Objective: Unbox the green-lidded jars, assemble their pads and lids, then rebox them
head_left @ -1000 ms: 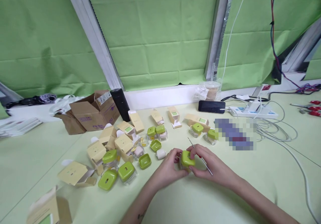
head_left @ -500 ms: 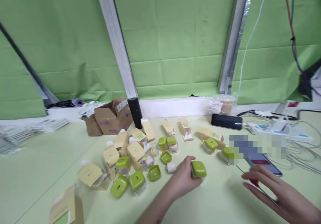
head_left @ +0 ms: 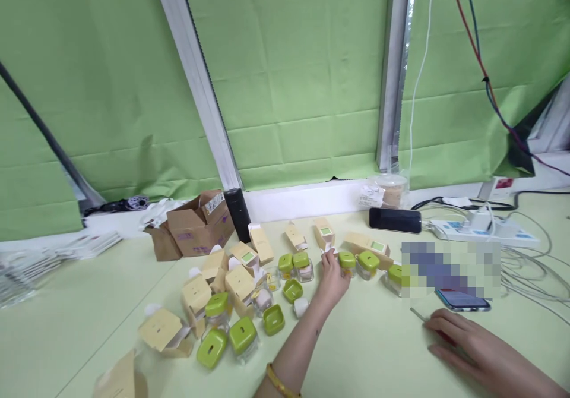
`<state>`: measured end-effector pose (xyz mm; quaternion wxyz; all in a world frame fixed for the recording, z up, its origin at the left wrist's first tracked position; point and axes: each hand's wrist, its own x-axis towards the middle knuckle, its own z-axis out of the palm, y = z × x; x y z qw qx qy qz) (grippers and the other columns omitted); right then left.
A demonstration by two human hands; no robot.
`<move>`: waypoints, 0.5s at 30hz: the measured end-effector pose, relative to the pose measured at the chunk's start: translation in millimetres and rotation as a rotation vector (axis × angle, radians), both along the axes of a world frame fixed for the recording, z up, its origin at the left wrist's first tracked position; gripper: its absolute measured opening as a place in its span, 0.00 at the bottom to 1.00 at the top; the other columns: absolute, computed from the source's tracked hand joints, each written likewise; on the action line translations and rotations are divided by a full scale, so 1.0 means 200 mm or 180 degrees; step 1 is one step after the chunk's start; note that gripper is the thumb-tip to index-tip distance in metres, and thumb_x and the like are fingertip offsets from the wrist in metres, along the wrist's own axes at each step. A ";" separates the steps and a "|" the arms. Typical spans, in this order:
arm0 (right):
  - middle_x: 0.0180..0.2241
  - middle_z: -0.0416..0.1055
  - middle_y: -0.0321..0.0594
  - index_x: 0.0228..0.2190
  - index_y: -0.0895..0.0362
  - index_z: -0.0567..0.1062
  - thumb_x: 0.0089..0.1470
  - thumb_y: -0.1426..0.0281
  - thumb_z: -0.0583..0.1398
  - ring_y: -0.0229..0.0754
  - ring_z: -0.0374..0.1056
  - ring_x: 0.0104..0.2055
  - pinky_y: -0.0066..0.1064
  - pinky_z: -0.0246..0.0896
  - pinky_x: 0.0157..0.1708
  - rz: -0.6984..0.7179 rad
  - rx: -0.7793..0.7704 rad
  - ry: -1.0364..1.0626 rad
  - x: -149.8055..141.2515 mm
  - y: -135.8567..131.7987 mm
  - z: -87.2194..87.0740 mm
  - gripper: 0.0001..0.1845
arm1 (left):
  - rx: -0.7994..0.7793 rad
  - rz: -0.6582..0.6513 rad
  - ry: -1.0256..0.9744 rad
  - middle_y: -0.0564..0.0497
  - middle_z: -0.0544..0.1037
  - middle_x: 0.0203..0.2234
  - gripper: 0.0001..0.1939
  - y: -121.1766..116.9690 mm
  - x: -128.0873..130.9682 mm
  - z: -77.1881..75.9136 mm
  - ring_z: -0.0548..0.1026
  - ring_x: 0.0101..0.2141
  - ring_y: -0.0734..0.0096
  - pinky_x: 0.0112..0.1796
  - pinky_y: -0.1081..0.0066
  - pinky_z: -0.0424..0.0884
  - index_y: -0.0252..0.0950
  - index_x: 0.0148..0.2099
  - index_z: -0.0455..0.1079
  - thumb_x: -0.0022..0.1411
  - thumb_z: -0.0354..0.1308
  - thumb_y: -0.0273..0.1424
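My left hand [head_left: 333, 280] reaches across the middle of the table. Its fingers and thumb are at the left and front of a small clear jar with a green lid [head_left: 347, 260], which stands in a row beside another green-lidded jar [head_left: 368, 261]. Part of the gripped jar is hidden by the thumb. At the lower right, my right hand [head_left: 465, 341] is closed around a thin metal-shafted tool [head_left: 418, 315] with a red part, its tip pointing left. A white cylinder [head_left: 301, 307] and an upturned green lid [head_left: 273, 319] lie left of my left forearm.
Several cream cartons [head_left: 240, 282] and green-lidded jars [head_left: 243, 334] crowd the left-centre. Behind them stand a brown cardboard box [head_left: 200, 226] and a black cylinder [head_left: 237, 215]. A dark phone [head_left: 395, 220], a power strip [head_left: 485, 231], cables and another phone [head_left: 463, 300] lie at the right.
My left hand has carried the green-lidded jar away from me, to beside the other jar. My right hand has shifted slightly, still holding the tool. The view has turned a little.
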<state>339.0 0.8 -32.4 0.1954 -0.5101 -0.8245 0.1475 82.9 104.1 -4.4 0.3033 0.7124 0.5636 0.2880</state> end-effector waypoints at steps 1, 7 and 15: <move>0.35 0.74 0.44 0.35 0.51 0.75 0.59 0.63 0.51 0.47 0.72 0.37 0.34 0.69 0.35 0.0036 -0.0017 -0.0024 0.01 0.02 -0.01 0.13 | 0.0002 0.0012 -0.0006 0.32 0.53 0.58 0.34 -0.02 -0.01 0.01 0.51 0.60 0.52 0.58 0.61 0.47 0.28 0.61 0.48 0.53 0.54 0.25; 0.34 0.73 0.46 0.33 0.53 0.76 0.57 0.63 0.52 0.49 0.72 0.35 0.37 0.68 0.32 -0.0209 0.0314 0.0025 0.07 0.09 -0.04 0.13 | -0.0046 -0.0206 -0.0055 0.44 0.50 0.62 0.26 -0.36 -0.23 0.22 0.45 0.63 0.52 0.58 0.57 0.49 0.41 0.56 0.59 0.55 0.57 0.35; 0.31 0.74 0.43 0.36 0.47 0.76 0.51 0.52 0.59 0.51 0.71 0.35 0.39 0.68 0.33 -0.0035 0.0243 0.2232 -0.19 -0.24 0.28 0.15 | 0.0962 0.0735 0.0157 0.52 0.62 0.58 0.15 -0.81 -0.74 0.52 0.58 0.59 0.53 0.59 0.51 0.51 0.49 0.48 0.68 0.58 0.54 0.42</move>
